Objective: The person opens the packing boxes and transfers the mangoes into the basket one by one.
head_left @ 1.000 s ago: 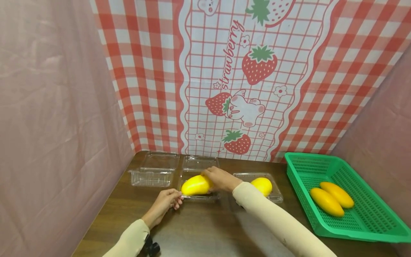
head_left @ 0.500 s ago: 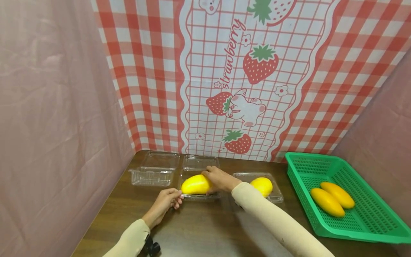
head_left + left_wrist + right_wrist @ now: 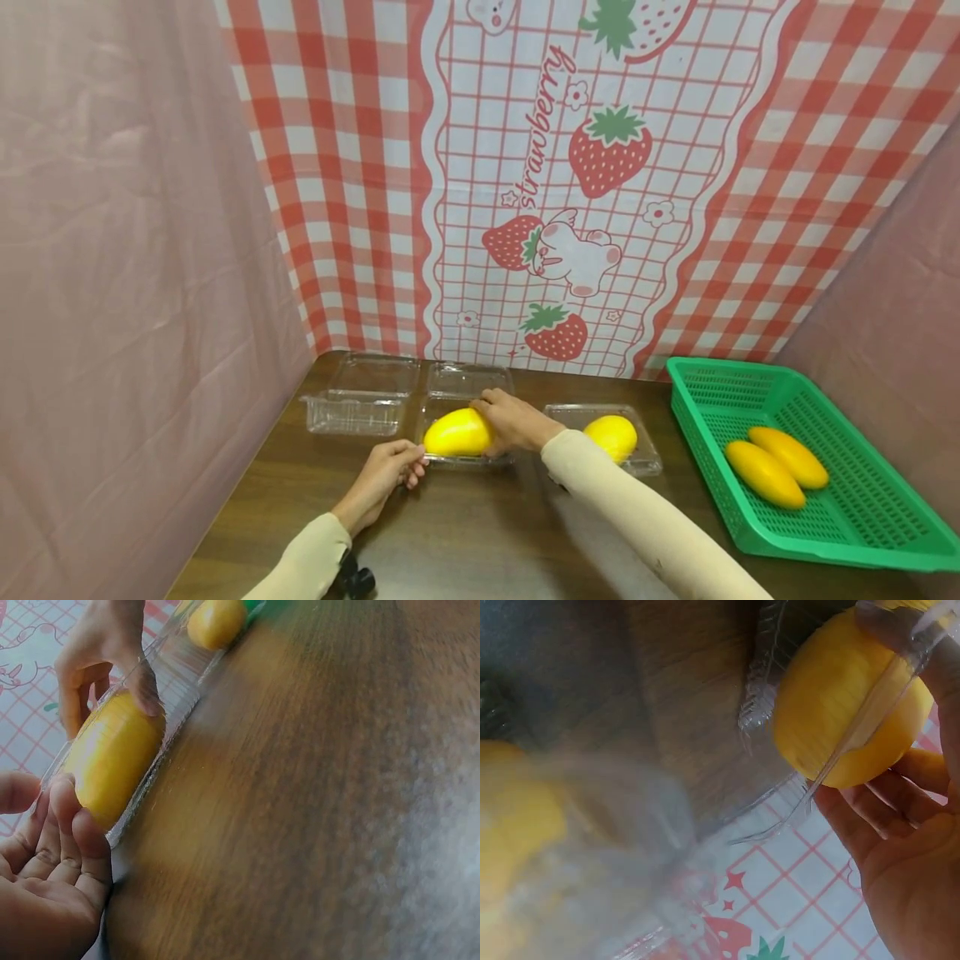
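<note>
A smooth, plump yellow mango (image 3: 457, 433) lies in the clear tray (image 3: 467, 457). The right hand (image 3: 513, 419) grasps its far end; the left hand (image 3: 386, 471) pinches the tray's near rim.

Right hand (image 3: 513, 421) grips yellow mango (image 3: 457, 433) in the middle clear clamshell tray (image 3: 467, 417), left hand (image 3: 386, 477) pinching its rim at 7 o'clock; green basket (image 3: 795, 462) with two mangoes at 3 o'clock.
</note>
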`<action>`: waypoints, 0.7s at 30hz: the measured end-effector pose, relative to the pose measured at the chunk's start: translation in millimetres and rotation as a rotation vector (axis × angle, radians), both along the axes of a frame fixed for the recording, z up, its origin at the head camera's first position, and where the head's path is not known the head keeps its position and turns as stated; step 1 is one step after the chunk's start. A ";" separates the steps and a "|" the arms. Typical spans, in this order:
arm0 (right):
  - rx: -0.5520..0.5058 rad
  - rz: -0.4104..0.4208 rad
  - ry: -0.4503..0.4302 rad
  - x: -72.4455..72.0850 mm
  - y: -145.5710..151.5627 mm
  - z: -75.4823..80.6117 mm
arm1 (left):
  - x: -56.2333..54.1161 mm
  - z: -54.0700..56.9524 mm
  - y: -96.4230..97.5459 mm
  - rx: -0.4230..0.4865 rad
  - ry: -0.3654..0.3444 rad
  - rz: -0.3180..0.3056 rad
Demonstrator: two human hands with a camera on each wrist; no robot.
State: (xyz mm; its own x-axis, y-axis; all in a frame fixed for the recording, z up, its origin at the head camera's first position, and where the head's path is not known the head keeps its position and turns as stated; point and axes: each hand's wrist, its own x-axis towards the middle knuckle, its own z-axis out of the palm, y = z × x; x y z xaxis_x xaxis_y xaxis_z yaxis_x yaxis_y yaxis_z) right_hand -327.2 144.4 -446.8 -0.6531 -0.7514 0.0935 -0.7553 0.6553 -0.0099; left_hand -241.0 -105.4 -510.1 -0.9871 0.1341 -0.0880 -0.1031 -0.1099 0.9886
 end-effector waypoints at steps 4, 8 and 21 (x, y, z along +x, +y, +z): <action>-0.005 -0.009 0.040 -0.7 2.8 3.8 | 0.6 0.3 1.5 0.002 0.002 0.019; -0.037 -0.008 0.055 -1.1 5.5 10.7 | 1.1 -0.3 2.0 0.002 -0.001 0.034; -0.071 -0.030 0.036 0.4 18.6 26.9 | 1.6 -0.9 2.1 0.007 0.013 0.051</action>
State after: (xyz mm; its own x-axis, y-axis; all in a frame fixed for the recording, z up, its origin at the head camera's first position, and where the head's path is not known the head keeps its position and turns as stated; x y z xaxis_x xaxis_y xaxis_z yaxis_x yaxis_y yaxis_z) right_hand -326.7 163.0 -419.9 -0.6704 -0.7223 0.1697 -0.7361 0.6762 -0.0298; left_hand -239.4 -103.3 -511.0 -0.9936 0.0846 -0.0742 -0.0842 -0.1211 0.9891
